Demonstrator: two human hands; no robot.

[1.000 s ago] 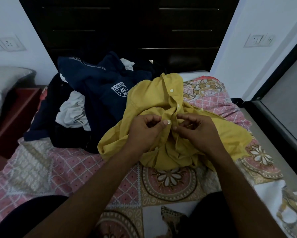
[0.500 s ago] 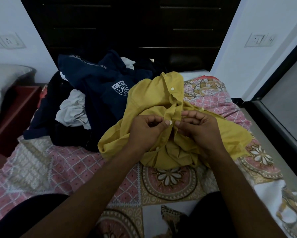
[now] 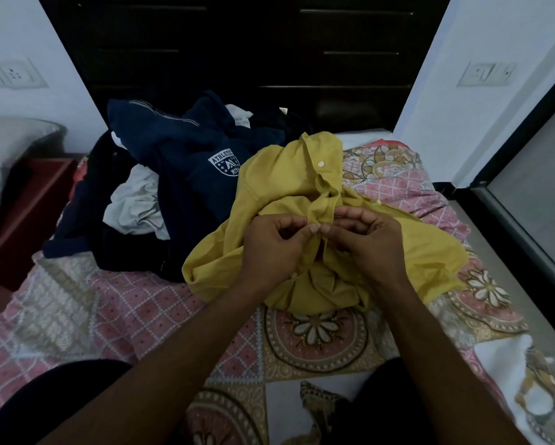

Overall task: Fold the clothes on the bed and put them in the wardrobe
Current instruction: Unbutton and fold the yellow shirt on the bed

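Both hands have barely shifted; left hand (image 3: pixel 274 248) and right hand (image 3: pixel 366 244) pinch the yellow shirt (image 3: pixel 289 184) placket, seemingly buttoning it; smoothing flat comes next.

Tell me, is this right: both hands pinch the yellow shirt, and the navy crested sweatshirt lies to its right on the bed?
One slip. The head view shows the left hand and right hand pinching the yellow shirt, but the navy crested sweatshirt lies to its left on the bed, not its right.
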